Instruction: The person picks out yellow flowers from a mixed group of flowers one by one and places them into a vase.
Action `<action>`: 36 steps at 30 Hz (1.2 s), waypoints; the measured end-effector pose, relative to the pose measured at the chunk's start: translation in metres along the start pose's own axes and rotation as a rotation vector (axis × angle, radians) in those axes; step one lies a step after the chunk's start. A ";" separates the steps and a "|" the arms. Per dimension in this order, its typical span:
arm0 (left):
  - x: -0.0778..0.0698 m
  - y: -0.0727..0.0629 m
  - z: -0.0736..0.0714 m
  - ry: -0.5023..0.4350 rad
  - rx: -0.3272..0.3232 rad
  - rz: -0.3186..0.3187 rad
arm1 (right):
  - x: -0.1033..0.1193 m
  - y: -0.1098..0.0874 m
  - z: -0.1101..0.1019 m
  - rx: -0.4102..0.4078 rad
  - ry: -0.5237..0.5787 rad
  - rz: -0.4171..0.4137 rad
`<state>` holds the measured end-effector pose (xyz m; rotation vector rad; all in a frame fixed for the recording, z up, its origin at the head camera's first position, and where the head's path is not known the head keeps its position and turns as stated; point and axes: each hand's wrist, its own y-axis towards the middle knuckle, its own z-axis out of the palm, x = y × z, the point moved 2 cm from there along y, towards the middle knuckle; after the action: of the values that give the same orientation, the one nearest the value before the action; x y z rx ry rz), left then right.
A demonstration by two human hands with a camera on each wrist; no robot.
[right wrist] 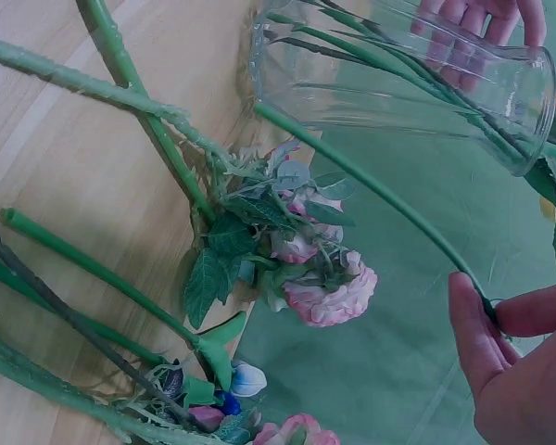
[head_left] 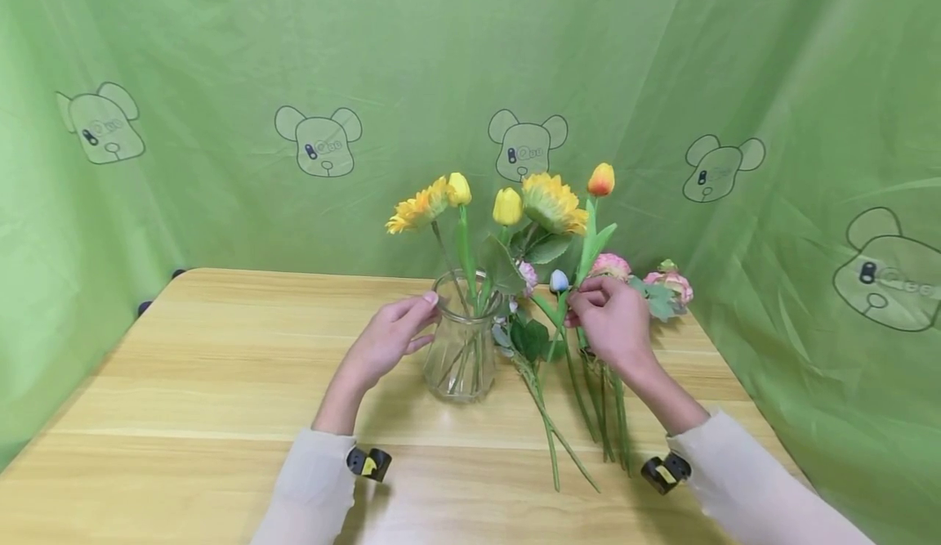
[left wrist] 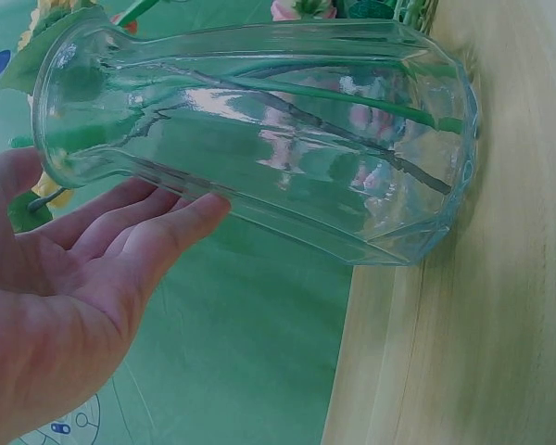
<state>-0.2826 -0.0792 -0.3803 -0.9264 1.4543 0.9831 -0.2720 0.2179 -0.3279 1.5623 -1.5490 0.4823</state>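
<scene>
A clear glass vase [head_left: 461, 365] stands upright on the table, holding two yellow sunflowers [head_left: 553, 204] and two yellow tulips [head_left: 507, 207]. My left hand [head_left: 393, 334] touches the left side of its neck, thumb at the rim and fingers nearly straight; in the left wrist view, the fingers [left wrist: 181, 222] lie along the glass. To the right of the vase, my right hand [head_left: 613, 320] pinches the stem of an orange tulip [head_left: 601, 179] between thumb and fingertips. The right wrist view shows that green stem [right wrist: 380, 199] slanting from the fingers, its lower end overlapping the vase there.
Right of the vase lie several flowers: pink ones [head_left: 671, 286], a pale blue tulip [head_left: 559, 281] and leafy stems [head_left: 547, 422] that cross on the wooden table [head_left: 220, 381]. A green cloth [head_left: 412, 55] with bear-head prints hangs behind the table and at both sides.
</scene>
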 end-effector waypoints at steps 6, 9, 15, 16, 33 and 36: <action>0.000 0.000 0.000 -0.008 0.003 -0.002 | 0.002 -0.001 -0.001 -0.015 0.061 -0.003; 0.001 0.000 0.000 -0.011 0.004 -0.004 | 0.006 -0.002 -0.003 -0.026 0.102 -0.006; 0.001 0.001 0.000 -0.008 0.003 -0.003 | 0.017 -0.005 -0.009 -0.046 0.277 -0.003; 0.000 0.001 0.000 -0.008 0.003 -0.003 | 0.019 -0.005 -0.010 -0.051 0.299 -0.002; 0.001 0.001 0.001 -0.004 -0.001 0.001 | 0.040 -0.006 -0.027 -0.181 0.611 0.023; 0.001 0.001 0.000 0.000 0.002 0.008 | 0.043 -0.006 -0.031 -0.213 0.684 0.009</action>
<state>-0.2836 -0.0786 -0.3815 -0.9194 1.4594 0.9873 -0.2511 0.2149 -0.2796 1.0667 -1.0357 0.7375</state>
